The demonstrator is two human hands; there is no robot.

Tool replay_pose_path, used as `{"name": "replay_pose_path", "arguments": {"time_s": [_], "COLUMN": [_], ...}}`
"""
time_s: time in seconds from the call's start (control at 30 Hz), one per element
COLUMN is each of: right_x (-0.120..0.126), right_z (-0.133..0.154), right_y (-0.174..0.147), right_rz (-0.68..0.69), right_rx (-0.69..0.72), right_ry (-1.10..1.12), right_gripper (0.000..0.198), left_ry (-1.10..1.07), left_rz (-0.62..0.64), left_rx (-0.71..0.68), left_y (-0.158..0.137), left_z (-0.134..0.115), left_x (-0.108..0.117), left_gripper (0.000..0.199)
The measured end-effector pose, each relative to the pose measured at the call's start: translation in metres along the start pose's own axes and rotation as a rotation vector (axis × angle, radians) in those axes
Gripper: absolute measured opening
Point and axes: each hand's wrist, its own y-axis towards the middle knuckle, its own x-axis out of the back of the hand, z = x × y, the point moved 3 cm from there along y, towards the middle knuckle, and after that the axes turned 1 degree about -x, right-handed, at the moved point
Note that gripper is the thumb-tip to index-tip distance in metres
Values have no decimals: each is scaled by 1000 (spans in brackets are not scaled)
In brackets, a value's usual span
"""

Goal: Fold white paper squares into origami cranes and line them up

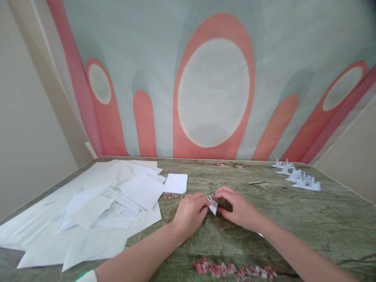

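Small folded white paper (213, 206) just right of lower centre, long axis slanting down rightward. Left hand (190, 213) nearer, pinching paper's left edge; right hand (239, 208) at its right, thumb and forefinger apart, contact unclear. Square sheets (177, 183) beyond left hand. Paper pile (147, 192), left: lines of writing, too small to read. Folded paper figures (301, 181) right of frame. No brands visible.
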Motion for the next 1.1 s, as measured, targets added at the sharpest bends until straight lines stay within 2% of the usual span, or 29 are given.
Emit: {"name": "replay_pose_path", "arguments": {"time_s": [0.23,0.43,0.63,0.8,0.93,1.1], "right_x": [-11,-12,-7,-4,-6,-10], "right_z": [0,-2,3,4,-1,-6], "right_y": [-5,-6,-6,-4,-2,-1], "right_rz": [71,100,120,152,121,69], "right_rx": [144,205,182,84,-11,-64], "right_ry": [-352,-450,-396,-249,-140,-120], "right_gripper": [10,12,13,18,21,20], "left_ry": [25,71,58,57,38,-61], "left_rz": [81,137,122,105,89,53], "left_rx": [-6,-50,6,32,59,110], "left_y": [-1,0,2,2,3,4], "left_z": [0,-5,-2,-3,-3,2], "left_x": [-5,-4,-3,-3,-4,-7], "left_gripper": [18,16,9,17,19,14]}}
